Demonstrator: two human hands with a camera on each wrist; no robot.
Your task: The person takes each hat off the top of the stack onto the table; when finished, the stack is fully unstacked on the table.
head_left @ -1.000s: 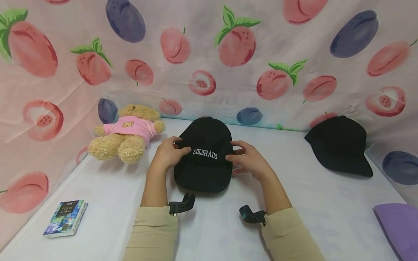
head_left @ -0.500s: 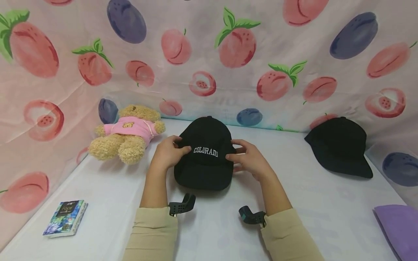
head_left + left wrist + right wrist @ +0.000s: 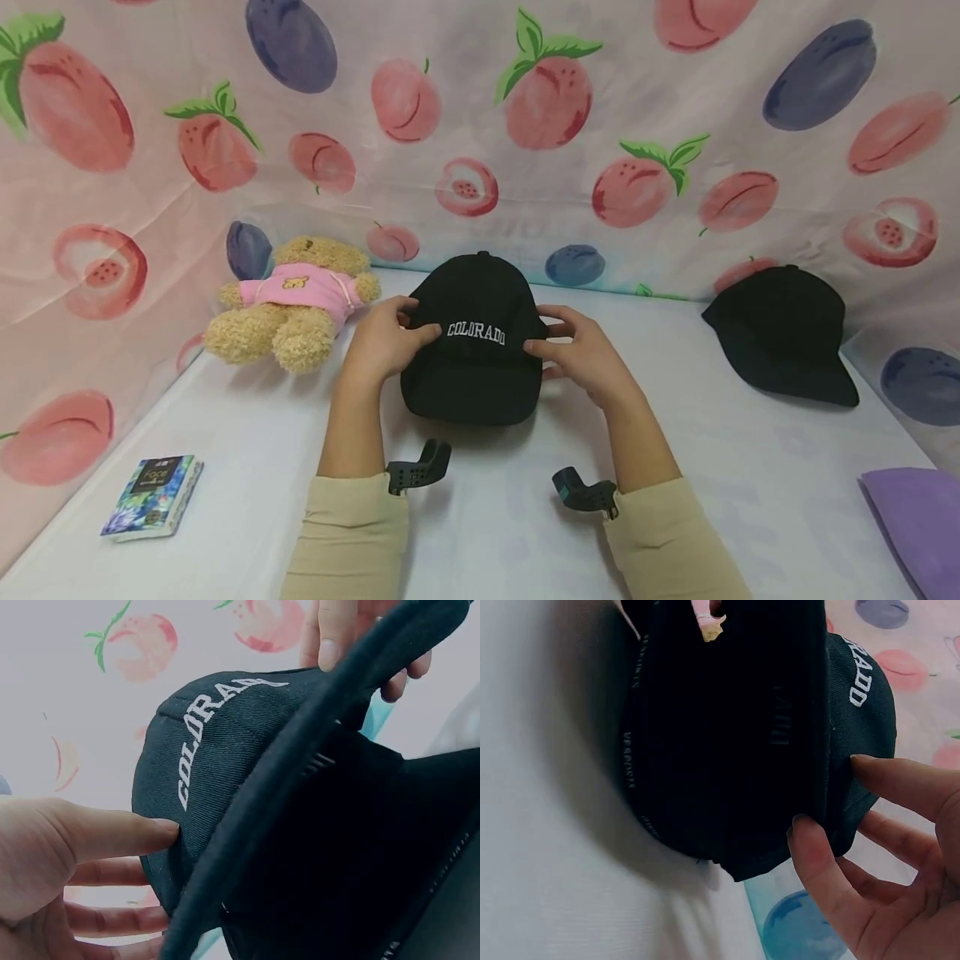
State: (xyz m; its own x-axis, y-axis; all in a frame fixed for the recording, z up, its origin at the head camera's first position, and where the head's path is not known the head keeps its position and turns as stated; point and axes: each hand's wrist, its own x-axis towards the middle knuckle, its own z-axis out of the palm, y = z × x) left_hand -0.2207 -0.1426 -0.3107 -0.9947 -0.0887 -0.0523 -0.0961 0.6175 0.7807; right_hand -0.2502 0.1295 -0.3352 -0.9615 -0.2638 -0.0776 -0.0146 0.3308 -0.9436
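Observation:
A black baseball cap (image 3: 474,375) with white "COLORADO" lettering is at the middle of the head view, brim toward me. My left hand (image 3: 381,340) grips its left side, thumb on the front of the crown. On the other side, my right hand (image 3: 581,350) holds the crown between thumb and fingers. The left wrist view shows the left thumb pressing the cap (image 3: 217,742) beside the lettering, with the open underside facing the camera. Printed inner tape shows inside the cap (image 3: 727,750) in the right wrist view. Some fingertips are hidden behind the crown.
A teddy bear (image 3: 303,300) in a pink top lies at the back left. A second black cap (image 3: 783,337) sits at the back right. A pack of face tissues (image 3: 152,497) is front left, a purple flat item (image 3: 918,521) front right. Fruit-print cloth (image 3: 465,100) hangs behind.
Both hands have lifted the lettered cap a little, so it stands slightly higher in the head view. The bear, the other cap and the tissue pack have stayed put.

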